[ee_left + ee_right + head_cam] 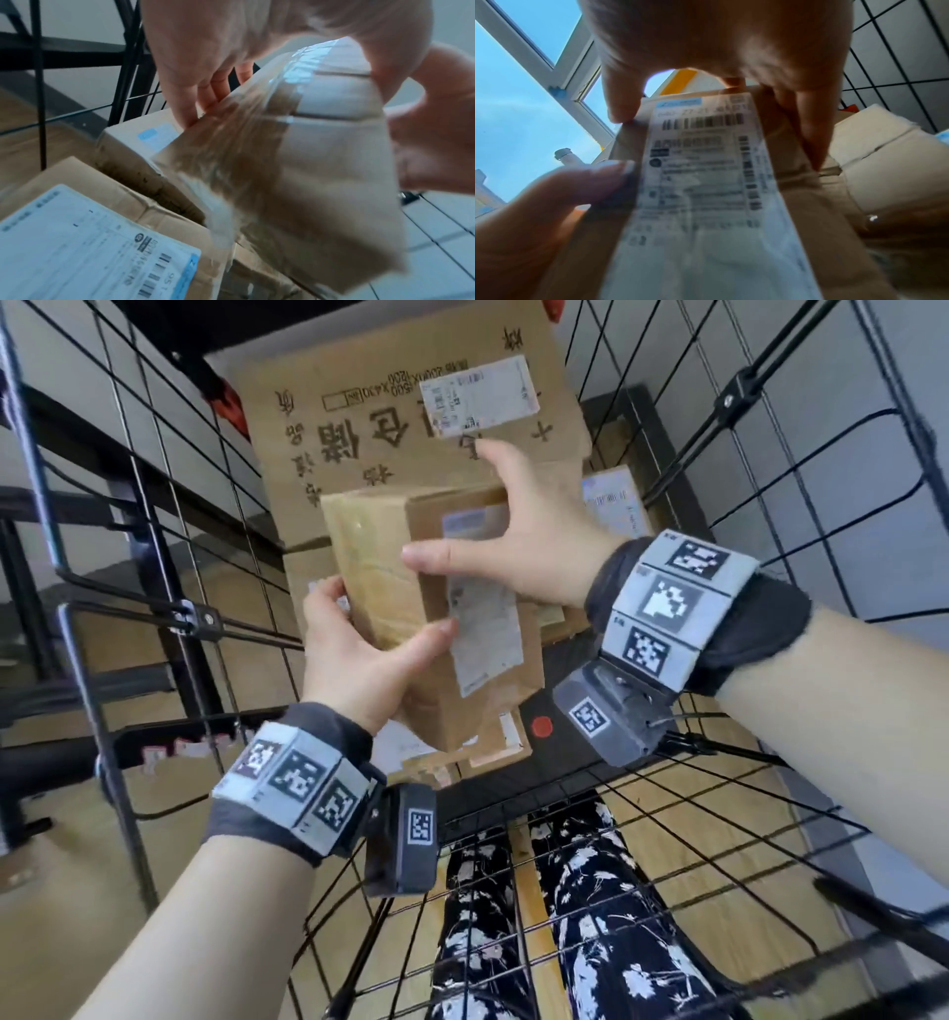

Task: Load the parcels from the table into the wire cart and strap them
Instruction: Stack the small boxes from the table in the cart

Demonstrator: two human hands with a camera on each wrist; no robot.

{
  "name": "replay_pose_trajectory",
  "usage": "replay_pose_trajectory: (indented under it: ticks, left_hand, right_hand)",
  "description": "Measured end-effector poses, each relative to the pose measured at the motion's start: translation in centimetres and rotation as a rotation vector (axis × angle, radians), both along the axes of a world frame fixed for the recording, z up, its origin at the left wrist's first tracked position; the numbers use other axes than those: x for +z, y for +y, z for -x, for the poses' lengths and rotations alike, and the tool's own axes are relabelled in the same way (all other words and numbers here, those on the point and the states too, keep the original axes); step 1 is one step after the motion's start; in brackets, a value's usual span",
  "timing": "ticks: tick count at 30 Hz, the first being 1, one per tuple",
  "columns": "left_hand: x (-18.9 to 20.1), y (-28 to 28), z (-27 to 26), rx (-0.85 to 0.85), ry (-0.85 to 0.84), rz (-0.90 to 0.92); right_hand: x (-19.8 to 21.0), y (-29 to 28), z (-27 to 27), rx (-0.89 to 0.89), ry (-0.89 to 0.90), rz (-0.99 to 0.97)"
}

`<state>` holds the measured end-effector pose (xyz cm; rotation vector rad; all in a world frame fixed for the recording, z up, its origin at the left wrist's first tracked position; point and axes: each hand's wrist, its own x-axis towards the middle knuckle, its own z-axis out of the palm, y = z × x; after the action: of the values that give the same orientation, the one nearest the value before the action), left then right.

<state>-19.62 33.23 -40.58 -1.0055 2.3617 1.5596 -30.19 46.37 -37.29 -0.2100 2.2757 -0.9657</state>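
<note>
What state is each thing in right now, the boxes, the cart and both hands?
Small box: tilted, held in the air over the cart by both hands.
Left hand: grip on the box's lower left side.
Right hand: grip on the box's top end.
Big box: already in the cart, leaning against the far wall.
Cart: holds several boxes; no strap seen on them.

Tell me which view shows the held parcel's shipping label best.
The right wrist view: the label fills the frame, barcode visible though blurred. The head view shows it smaller, partly under the right hand. The left wrist view shows only taped cardboard.
</note>
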Motion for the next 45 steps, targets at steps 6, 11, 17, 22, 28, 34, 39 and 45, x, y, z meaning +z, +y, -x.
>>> replay_pose_trajectory:
  ticks: [6, 11, 17, 22, 28, 34, 39, 45]
  left_hand:
    - [-0.2, 1.0, -1.7, -0.196, -0.188, 0.066]
    - [-0.7, 0.7, -1.7, -0.497, -0.439, 0.056]
    - [-1.3, -0.2, -0.9, -0.730, -0.542, 0.131]
    - [-1.8, 0.6, -0.8, -0.856, -0.628, 0.138]
    - [-2.9, 2.1, -0.3, -0.901, -0.660, 0.152]
    - [-4.6, 3.2, -0.1, -0.927, -0.643, 0.231]
    - [-5.6, 4.3, -0.5, -0.957, -0.669, 0.313]
    - [-6.6, 5.6, -1.0, -0.946, -0.700, 0.367]
  right_hand:
    - [0.1, 0.4, -1.7, 0.051, -0.081, -0.203]
    - [-0.6, 2.0, -3.4, 0.117, -0.143, -0.306]
    - [-0.7, 3.4, -3.4, 0.148, -0.214, -0.313]
    - [-1.7, 4.2, -3.4, 0.215, -0.311, -0.368]
    - [-4.3, 5.4, -3.7, 0.181, -0.397, -0.496]
    - [-6.2, 6.0, -4.0, 0.203, -0.373, -0.601]
    - [-7.2, 7.5, -2.4, 0.162, -0.397, -0.749]
    - [-10.1, 8.0, -1.2, 0.169, -0.326, -0.901]
